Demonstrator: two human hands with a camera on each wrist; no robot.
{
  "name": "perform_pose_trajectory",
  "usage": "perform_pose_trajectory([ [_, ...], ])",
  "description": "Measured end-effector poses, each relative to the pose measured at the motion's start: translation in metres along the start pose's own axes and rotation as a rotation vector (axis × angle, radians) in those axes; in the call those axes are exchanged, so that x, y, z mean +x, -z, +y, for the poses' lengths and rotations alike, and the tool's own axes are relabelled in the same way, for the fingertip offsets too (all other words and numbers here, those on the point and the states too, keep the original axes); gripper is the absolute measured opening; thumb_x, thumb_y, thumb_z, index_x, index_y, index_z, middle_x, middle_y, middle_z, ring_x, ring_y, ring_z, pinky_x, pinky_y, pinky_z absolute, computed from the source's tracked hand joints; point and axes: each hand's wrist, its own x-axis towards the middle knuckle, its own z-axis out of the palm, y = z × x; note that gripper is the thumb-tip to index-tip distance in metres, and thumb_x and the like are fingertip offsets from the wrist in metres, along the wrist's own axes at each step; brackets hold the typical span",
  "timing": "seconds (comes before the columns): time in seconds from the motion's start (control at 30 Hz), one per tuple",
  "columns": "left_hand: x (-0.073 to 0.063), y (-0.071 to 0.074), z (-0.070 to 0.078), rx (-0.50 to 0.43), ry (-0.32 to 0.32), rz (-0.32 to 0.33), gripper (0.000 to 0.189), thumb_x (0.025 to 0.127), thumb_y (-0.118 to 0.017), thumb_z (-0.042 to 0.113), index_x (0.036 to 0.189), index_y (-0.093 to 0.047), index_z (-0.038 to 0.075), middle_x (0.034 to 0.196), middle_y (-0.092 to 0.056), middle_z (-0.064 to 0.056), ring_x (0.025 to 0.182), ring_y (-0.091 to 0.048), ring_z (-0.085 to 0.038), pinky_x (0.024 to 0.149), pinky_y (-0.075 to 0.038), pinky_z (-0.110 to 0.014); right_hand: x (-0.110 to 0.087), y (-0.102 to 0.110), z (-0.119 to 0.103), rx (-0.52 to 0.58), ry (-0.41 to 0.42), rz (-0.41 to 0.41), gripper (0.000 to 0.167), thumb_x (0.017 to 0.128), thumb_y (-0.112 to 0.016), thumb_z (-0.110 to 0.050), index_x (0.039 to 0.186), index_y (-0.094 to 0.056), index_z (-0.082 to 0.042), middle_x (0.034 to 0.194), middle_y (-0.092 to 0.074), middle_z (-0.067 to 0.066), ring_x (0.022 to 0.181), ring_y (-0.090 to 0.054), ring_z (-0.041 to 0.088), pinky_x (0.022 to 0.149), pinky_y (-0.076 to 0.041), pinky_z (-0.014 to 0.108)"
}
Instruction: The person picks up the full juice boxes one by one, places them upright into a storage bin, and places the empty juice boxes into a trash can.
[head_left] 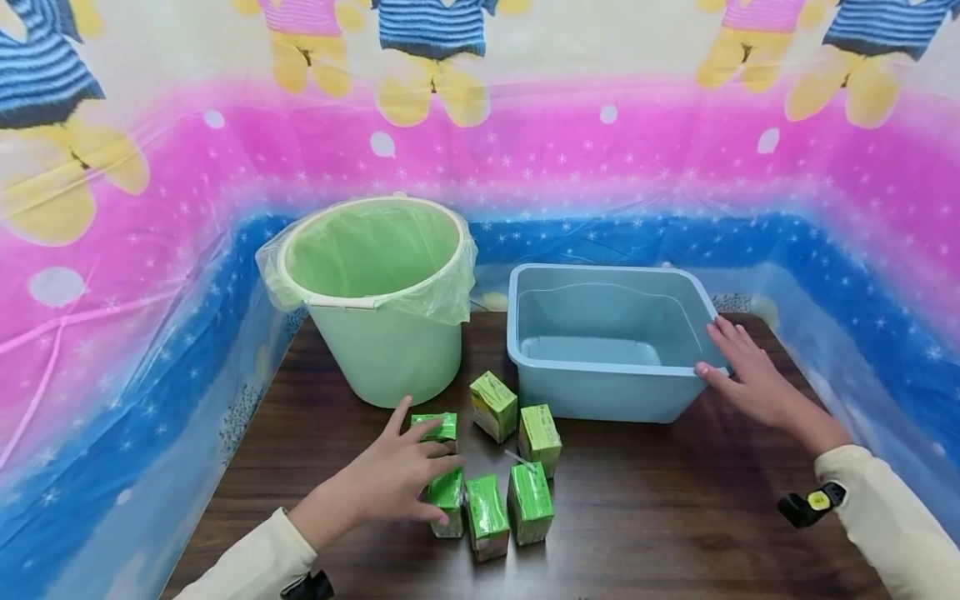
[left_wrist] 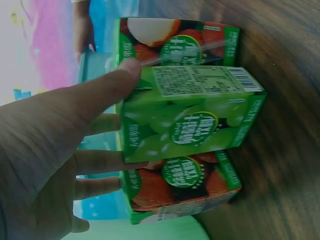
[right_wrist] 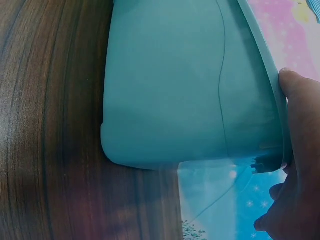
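My left hand [head_left: 393, 477] is spread over the left side of a group of small green juice boxes, its fingers reaching across a back box [head_left: 435, 427] and a front box [head_left: 447, 508]. In the left wrist view, the thumb lies at the top end of a green-fruit juice box [left_wrist: 192, 122], with red-fruit juice boxes [left_wrist: 175, 182] to either side. A thin straw [head_left: 517, 456] sticks up among the boxes. My right hand [head_left: 757, 392] rests on the near right corner of a blue plastic bin [head_left: 600, 392], thumb at its rim [right_wrist: 277, 105] in the right wrist view.
A pale green bucket [head_left: 397, 358] lined with a clear plastic bag [head_left: 446, 300] stands back left, beside the bin. All stand on a dark wooden table [head_left: 660, 517]. A printed plastic sheet [head_left: 555, 158] surrounds the table at the back and sides.
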Motion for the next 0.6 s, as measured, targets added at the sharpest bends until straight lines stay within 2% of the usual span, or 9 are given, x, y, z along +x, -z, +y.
perform_pose_trajectory([
  [0.1, 0.0, -0.007, 0.0, -0.02, 0.023, -0.014, 0.07, 0.082, -0.074, 0.063, 0.138, -0.065, 0.021, 0.123, -0.071, -0.001, 0.135, -0.049, -0.034, 0.111, -0.024, -0.073, 0.0, -0.001, -0.001, 0.018, -0.004, 0.002, 0.079, 0.107, -0.051, -0.036, 0.163, -0.004, -0.004, 0.168, 0.007, 0.02, 0.152, 0.014, 0.042, 0.115, 0.008, 0.071],
  [0.27, 0.001, -0.012, -0.001, -0.003, 0.013, 0.039, 0.068, 0.082, -0.077, 0.061, 0.135, -0.067, 0.021, 0.114, -0.073, 0.001, 0.132, -0.051, -0.03, 0.11, -0.026, -0.073, 0.0, -0.002, -0.002, 0.028, -0.012, 0.013, 0.082, 0.106, -0.053, -0.036, 0.163, -0.003, -0.004, 0.168, 0.005, 0.021, 0.152, 0.012, 0.043, 0.115, 0.002, 0.073],
  [0.4, 0.002, -0.012, -0.001, 0.007, 0.005, 0.053, 0.066, 0.081, -0.078, 0.06, 0.134, -0.068, 0.021, 0.112, -0.074, 0.001, 0.131, -0.052, -0.028, 0.11, -0.026, -0.073, 0.0, -0.002, -0.002, 0.034, -0.017, 0.016, 0.082, 0.106, -0.053, -0.035, 0.163, -0.003, -0.004, 0.168, 0.004, 0.02, 0.152, 0.012, 0.042, 0.114, 0.001, 0.074],
  [0.5, 0.003, -0.014, -0.001, 0.023, -0.019, 0.09, 0.065, 0.08, -0.079, 0.06, 0.131, -0.07, 0.021, 0.109, -0.074, 0.002, 0.127, -0.054, -0.025, 0.11, -0.026, -0.073, 0.0, -0.002, -0.002, 0.038, -0.02, 0.013, 0.082, 0.106, -0.053, -0.036, 0.163, -0.002, -0.005, 0.168, 0.005, 0.02, 0.153, 0.013, 0.041, 0.114, 0.003, 0.074],
  [0.6, 0.004, -0.018, -0.002, 0.038, -0.056, 0.154, 0.064, 0.078, -0.081, 0.059, 0.128, -0.072, 0.02, 0.109, -0.073, 0.002, 0.122, -0.057, -0.022, 0.11, -0.028, -0.072, 0.0, -0.003, -0.002, 0.045, -0.026, 0.008, 0.083, 0.106, -0.053, -0.036, 0.163, -0.001, -0.006, 0.169, 0.006, 0.02, 0.153, 0.013, 0.041, 0.113, 0.003, 0.074],
])
